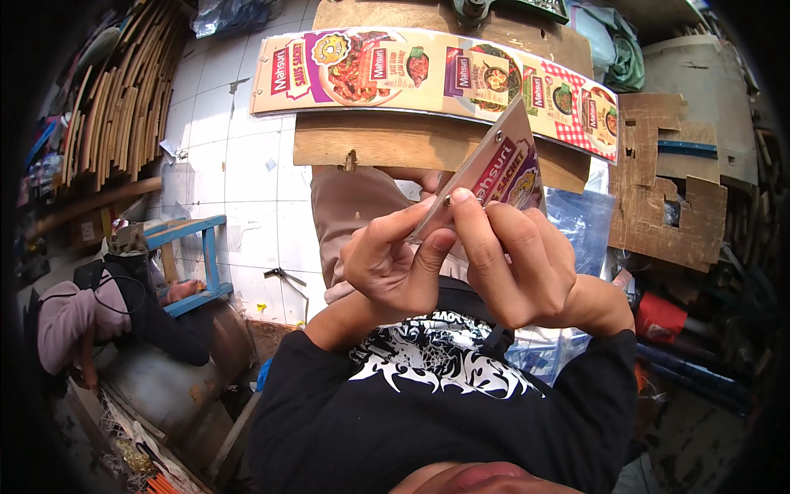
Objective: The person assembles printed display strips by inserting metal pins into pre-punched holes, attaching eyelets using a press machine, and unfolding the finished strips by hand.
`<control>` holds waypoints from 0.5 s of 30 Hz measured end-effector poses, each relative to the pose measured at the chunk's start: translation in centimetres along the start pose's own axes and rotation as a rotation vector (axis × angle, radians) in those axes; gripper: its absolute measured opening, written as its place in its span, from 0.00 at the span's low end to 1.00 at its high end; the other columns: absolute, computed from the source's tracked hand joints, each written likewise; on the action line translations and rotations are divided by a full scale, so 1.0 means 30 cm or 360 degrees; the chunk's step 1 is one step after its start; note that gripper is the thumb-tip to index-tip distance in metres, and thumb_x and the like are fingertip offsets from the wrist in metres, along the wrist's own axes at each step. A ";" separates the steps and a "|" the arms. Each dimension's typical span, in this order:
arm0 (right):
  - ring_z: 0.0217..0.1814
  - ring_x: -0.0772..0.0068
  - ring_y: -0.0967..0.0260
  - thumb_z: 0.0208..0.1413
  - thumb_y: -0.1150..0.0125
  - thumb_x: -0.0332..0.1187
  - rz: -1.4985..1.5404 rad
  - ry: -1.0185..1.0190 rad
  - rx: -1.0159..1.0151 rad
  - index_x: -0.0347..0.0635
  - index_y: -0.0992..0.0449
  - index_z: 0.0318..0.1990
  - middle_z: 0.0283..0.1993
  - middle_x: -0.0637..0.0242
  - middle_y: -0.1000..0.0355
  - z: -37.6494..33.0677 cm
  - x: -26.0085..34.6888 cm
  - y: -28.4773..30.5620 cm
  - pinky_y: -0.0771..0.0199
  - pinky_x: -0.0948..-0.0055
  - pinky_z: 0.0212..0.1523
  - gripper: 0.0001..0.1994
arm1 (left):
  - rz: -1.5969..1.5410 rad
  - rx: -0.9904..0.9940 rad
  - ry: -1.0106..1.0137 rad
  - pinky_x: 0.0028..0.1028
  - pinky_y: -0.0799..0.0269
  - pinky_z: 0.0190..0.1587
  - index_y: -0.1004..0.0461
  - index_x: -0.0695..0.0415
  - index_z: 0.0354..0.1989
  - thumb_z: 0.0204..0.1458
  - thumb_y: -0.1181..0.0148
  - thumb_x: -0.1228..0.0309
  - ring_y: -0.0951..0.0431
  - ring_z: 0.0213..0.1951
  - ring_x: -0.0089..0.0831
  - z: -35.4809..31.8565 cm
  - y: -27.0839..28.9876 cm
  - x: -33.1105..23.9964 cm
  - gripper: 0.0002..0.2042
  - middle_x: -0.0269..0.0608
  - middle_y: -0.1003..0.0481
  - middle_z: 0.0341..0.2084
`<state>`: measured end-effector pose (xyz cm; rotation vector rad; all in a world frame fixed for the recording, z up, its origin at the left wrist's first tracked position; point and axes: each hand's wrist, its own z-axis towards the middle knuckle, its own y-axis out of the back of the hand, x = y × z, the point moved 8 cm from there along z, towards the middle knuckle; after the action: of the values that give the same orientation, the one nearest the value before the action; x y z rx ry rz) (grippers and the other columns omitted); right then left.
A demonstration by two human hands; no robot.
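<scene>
A stiff printed sign panel [512, 152], with food pictures on its front and metal eyelets near its end, is held up steeply tilted in front of my chest. My left hand [385, 262] pinches its lower edge between thumb and fingers. Against the printed face, beside the lower eyelet [448, 200], the bent fingers of my right hand [520, 267] are pressed together; something small and shiny shows at their tips, too small to name. Behind the held panel, long matching printed panels [428, 70] lie across a wooden bench [387, 144].
Left, cardboard sheets [123, 107] stand stacked near a blue frame [212, 255]. Another person [107, 317] sits at the far left. Cut brown boards [671, 185] and clear plastic [580, 226] lie to the right. A dark metal tool [473, 10] is at the bench's far edge.
</scene>
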<state>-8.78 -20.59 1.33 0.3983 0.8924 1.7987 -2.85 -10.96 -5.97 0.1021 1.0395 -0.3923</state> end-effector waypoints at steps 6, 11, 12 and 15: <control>0.22 0.72 0.36 0.39 0.37 0.17 0.0493 -0.0284 -0.0285 0.32 0.26 0.41 0.32 0.59 0.32 0.027 -0.071 0.186 0.37 0.78 0.18 0.16 | -0.0890 -0.0171 0.0531 0.19 0.30 0.40 0.31 0.66 0.45 0.57 0.44 0.77 0.25 0.35 0.23 -0.028 0.012 0.138 0.10 0.42 0.25 0.33; 0.24 0.76 0.37 0.48 0.36 0.21 0.0890 -0.0819 -0.0472 0.36 0.28 0.43 0.31 0.60 0.33 -0.039 -0.257 0.273 0.38 0.80 0.25 0.14 | -0.1915 0.0238 0.0688 0.29 0.32 0.38 0.35 0.60 0.48 0.62 0.52 0.69 0.27 0.31 0.30 0.001 -0.106 0.163 0.10 0.42 0.28 0.27; 0.25 0.76 0.37 0.47 0.35 0.21 0.1023 -0.0875 -0.0376 0.35 0.28 0.43 0.30 0.61 0.33 -0.048 -0.269 0.243 0.38 0.81 0.27 0.14 | -0.2063 0.0380 0.0658 0.29 0.34 0.36 0.34 0.58 0.47 0.61 0.50 0.67 0.28 0.30 0.29 0.004 -0.120 0.158 0.10 0.41 0.28 0.26; 0.26 0.74 0.35 0.41 0.33 0.17 0.1445 -0.1174 -0.0324 0.35 0.24 0.37 0.28 0.62 0.31 -0.101 -0.218 0.099 0.37 0.79 0.27 0.13 | -0.2321 0.0529 0.0711 0.27 0.41 0.33 0.33 0.55 0.42 0.58 0.47 0.65 0.30 0.27 0.27 -0.014 -0.144 0.149 0.09 0.37 0.30 0.23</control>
<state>-10.02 -28.22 2.37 1.3785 -0.0419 2.2326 -2.79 -16.05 -9.57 -0.3207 1.3453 -1.9313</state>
